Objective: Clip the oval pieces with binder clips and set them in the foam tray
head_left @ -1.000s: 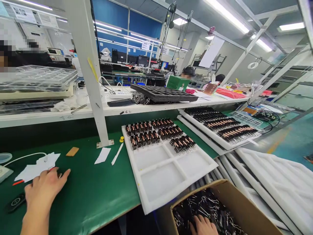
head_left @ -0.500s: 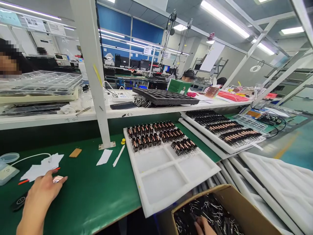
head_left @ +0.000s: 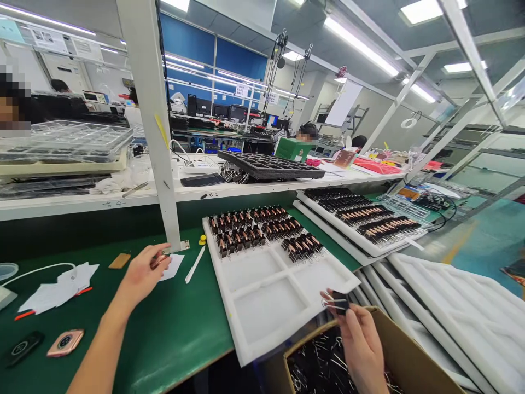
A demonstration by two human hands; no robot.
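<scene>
My left hand (head_left: pixel 141 273) is over the green mat, its fingers pinched round a small copper-coloured piece (head_left: pixel 158 261) mostly hidden by them. Above the cardboard box (head_left: pixel 404 342), my right hand (head_left: pixel 363 336) grips a black binder clip (head_left: pixel 341 302) with its wire handles pointing left. Many loose binder clips (head_left: pixel 318 355) fill that box. Between the hands lies a white foam tray (head_left: pixel 240 350), its rear compartments holding rows of black clips (head_left: pixel 241 238) with copper-coloured pieces in them. A pink-gold square part (head_left: pixel 65 343) and a black part (head_left: pixel 24 348) lie at lower left.
White paper (head_left: pixel 61 287), a white pen (head_left: pixel 194 264) and a tan block (head_left: pixel 120 261) lie on the mat. A white post (head_left: pixel 166 164) rises behind. Another filled tray (head_left: pixel 361 243) and stacked foam trays (head_left: pixel 447 306) are on the right. A person (head_left: pixel 14 104) is at far left.
My left hand has moved right and up from the left papers with the copper-coloured piece, uncovering the pink-gold part. My right hand has risen out of the box with a binder clip.
</scene>
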